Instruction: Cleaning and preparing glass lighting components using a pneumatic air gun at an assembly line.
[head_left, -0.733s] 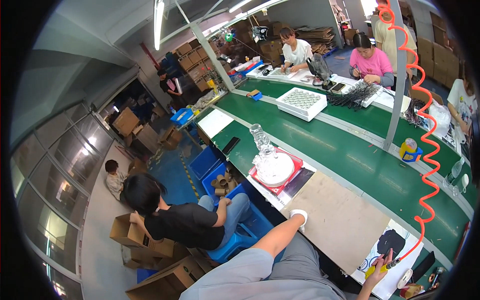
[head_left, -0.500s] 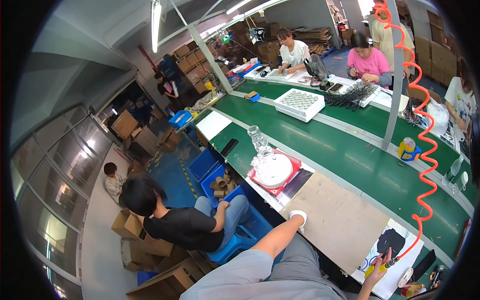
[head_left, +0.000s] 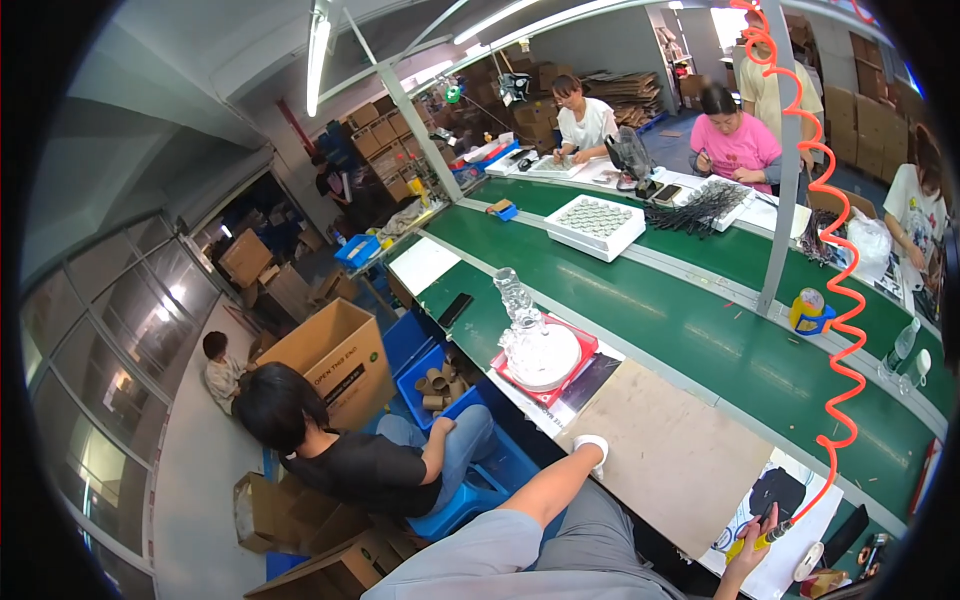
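Observation:
My left hand (head_left: pixel 592 453), in a white glove, rests at the near edge of a flat tan board (head_left: pixel 672 450); its fingers are too small and bunched to make out. At the lower right, my right hand (head_left: pixel 742 562) is closed around a yellow air gun (head_left: pixel 752 545) fed by a red coiled hose (head_left: pixel 850 345). Beyond it lie a black piece (head_left: pixel 778 490) and a white printed sheet (head_left: pixel 790 560). Left of the board, a clear glass vessel with a tall ribbed neck (head_left: pixel 515 300) stands on a white round turntable (head_left: pixel 550 368) in a red tray (head_left: pixel 592 345).
A green conveyor bench (head_left: pixel 640 300) runs across, with a white foam tray of round parts (head_left: pixel 597 225). A grey post (head_left: pixel 785 190) rises from it. On my left, a co-worker in black (head_left: pixel 365 460) sits by a blue bin of cardboard tubes (head_left: pixel 432 388). Several co-workers sit opposite.
A large open cardboard box has come up behind the seated co-worker in black. My hands have kept nearly the same places, and the view has shifted slightly.

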